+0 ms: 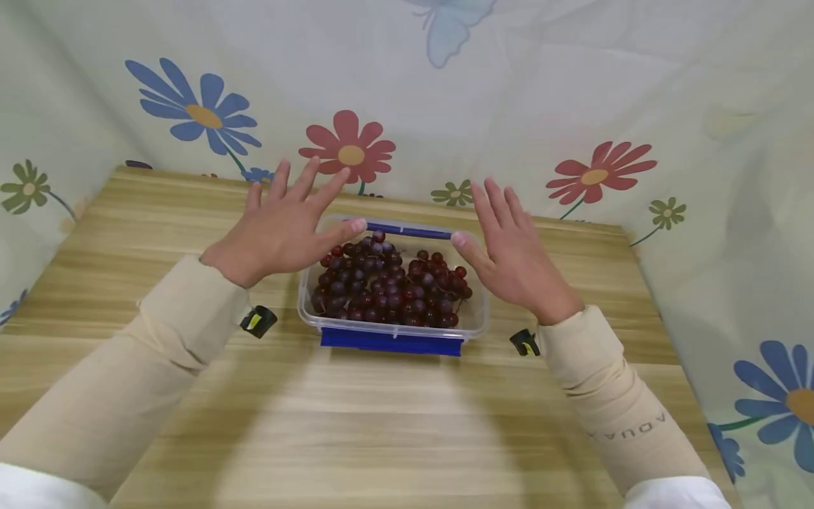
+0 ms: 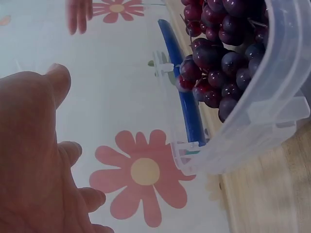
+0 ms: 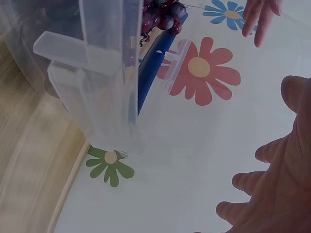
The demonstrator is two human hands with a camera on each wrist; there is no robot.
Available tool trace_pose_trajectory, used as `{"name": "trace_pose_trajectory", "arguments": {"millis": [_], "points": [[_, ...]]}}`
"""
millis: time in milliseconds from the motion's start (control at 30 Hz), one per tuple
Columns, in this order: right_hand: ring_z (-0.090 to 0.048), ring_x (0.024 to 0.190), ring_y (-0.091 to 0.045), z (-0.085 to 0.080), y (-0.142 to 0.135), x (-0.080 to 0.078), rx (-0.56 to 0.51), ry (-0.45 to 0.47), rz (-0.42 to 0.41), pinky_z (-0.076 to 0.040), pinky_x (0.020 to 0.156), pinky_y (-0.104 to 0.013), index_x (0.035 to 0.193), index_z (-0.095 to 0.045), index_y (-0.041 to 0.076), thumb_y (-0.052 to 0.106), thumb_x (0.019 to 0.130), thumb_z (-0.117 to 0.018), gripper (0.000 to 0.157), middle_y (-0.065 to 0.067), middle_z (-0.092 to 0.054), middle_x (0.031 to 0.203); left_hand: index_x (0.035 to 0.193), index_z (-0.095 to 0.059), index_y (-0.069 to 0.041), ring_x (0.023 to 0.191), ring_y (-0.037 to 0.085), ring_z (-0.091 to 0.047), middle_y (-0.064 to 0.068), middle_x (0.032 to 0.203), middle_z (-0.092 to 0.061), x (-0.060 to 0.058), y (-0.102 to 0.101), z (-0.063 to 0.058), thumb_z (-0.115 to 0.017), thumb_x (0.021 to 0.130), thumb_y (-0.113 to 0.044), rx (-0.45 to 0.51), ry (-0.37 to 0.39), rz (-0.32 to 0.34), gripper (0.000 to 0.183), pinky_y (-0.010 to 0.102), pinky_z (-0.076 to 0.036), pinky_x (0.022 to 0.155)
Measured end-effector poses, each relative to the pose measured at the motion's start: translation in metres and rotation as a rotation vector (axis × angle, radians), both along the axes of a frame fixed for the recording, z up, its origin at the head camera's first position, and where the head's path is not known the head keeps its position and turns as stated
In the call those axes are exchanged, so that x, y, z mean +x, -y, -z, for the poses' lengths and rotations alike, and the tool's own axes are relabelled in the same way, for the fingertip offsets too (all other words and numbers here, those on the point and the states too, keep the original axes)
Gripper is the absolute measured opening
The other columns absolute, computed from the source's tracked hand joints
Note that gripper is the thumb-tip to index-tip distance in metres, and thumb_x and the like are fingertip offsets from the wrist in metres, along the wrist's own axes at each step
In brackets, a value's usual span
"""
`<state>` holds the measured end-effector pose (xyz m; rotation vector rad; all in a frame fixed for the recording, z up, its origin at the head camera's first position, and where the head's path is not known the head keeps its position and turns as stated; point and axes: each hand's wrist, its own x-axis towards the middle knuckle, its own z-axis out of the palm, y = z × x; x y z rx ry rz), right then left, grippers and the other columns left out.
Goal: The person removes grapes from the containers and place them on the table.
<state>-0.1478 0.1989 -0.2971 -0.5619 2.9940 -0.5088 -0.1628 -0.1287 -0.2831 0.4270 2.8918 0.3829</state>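
Dark red and purple grapes [image 1: 381, 283] lie in bunches inside a clear plastic container [image 1: 480, 311] with blue clips on its long sides. My left hand [image 1: 282, 230], fingers spread, hovers at the container's left far corner and holds nothing. Over the right far corner my right hand [image 1: 515, 254] is held the same way, its fingers straight and its palm empty. Both wrist views show a gap between the hand and the container. From the left wrist, the grapes [image 2: 233, 63] appear beyond the clear wall; from the right wrist, the wall hides most of them.
The container stands on a wood-grain table [image 1: 381, 424]. A pale cloth [image 1: 540, 85] printed with flowers hangs behind the table and at both sides. Small black pieces with yellow marks [image 1: 258, 322] sit at both wrists, beside the beige sleeves [image 1: 184, 318].
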Motion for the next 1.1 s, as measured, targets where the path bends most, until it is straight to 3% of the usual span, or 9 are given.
{"name": "trace_pose_trajectory", "arguments": {"millis": [567,1100], "points": [[0.009,0.164,-0.037,0.009,-0.004,0.005,0.008,-0.004,0.004,-0.003,0.129,-0.069,0.169,0.002,0.023,0.059,0.110,-0.034,0.078,-0.006,0.007,0.178,0.168,-0.001,-0.034,0.159,0.054,0.013,0.014,0.177,0.009,0.007,0.005,0.008,-0.027,0.097,-0.083,0.023,0.014,-0.004,0.090,0.083,0.000,0.119],[0.006,0.163,-0.042,0.019,-0.006,0.011,0.064,-0.004,0.010,-0.005,0.128,-0.071,0.169,0.001,0.019,0.060,0.109,-0.032,0.079,-0.012,0.005,0.177,0.169,-0.008,-0.032,0.159,0.055,0.008,0.017,0.177,0.002,0.014,0.009,0.019,-0.032,0.100,-0.078,0.030,-0.036,0.004,0.087,0.084,-0.002,0.118]]}}
